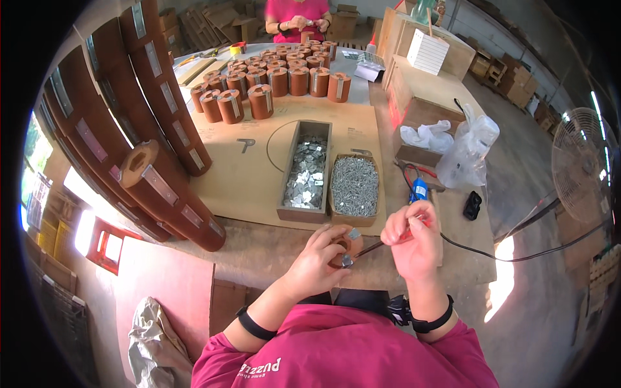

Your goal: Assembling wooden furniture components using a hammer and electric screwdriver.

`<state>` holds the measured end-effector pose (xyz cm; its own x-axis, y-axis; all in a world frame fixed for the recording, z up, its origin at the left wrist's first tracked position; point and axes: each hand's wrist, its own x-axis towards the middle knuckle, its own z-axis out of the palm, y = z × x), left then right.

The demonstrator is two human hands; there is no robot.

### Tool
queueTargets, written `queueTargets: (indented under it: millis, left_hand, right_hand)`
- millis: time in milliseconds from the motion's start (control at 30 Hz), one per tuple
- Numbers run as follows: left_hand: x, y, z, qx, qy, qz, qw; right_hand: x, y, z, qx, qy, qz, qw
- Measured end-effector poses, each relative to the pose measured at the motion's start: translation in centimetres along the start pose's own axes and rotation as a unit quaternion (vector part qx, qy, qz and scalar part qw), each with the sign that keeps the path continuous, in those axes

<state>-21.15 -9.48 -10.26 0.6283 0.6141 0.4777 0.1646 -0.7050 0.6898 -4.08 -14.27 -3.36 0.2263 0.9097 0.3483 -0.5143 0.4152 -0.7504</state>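
Left hand (317, 258) cups a brown cylinder (355, 246), right hand (414, 240) curled beside.

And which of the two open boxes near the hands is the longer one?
The left box is longer: it holds flat silvery metal plates; the right box, shorter, holds thin grey fasteners.

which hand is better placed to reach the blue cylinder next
Probably the right hand: it is close to the blue cylinder, while the left hand is farther off, holding a brown piece.
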Motion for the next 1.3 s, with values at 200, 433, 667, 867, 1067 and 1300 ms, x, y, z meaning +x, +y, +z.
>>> queueTargets:
  millis: [200, 433, 667, 867, 1067, 1300]
  left_hand:
    - [-0.5, -0.3, 0.9, 0.022, 0.035, -0.014, 0.999]
    - [-0.5, -0.4, 0.9, 0.013, 0.041, -0.009, 0.999]
    - [-0.6, -0.3, 1.0, 0.002, 0.045, -0.015, 0.999]
    - [-0.8, -0.8, 1.5, -0.004, 0.072, -0.008, 0.997]
    - [-0.3, -0.6, 1.4, -0.031, 0.075, 0.012, 0.997]
    - [-0.1, 0.4, 1.3, -0.022, 0.096, -0.003, 0.995]
  right_hand:
    - [-0.1, 2.1, 0.5, -0.005, -0.011, -0.004, 1.000]
    - [0.1, 2.7, 0.9, -0.030, -0.016, -0.006, 0.999]
    - [-0.1, 2.8, 1.9, -0.166, 0.000, 0.000, 0.986]
    - [-0.8, 4.0, 3.0, -0.374, -0.011, -0.074, 0.925]
    - [-0.6, 4.1, 3.3, -0.380, 0.038, -0.062, 0.922]
    - [0.2, 4.1, 2.6, -0.286, -0.062, -0.044, 0.955]
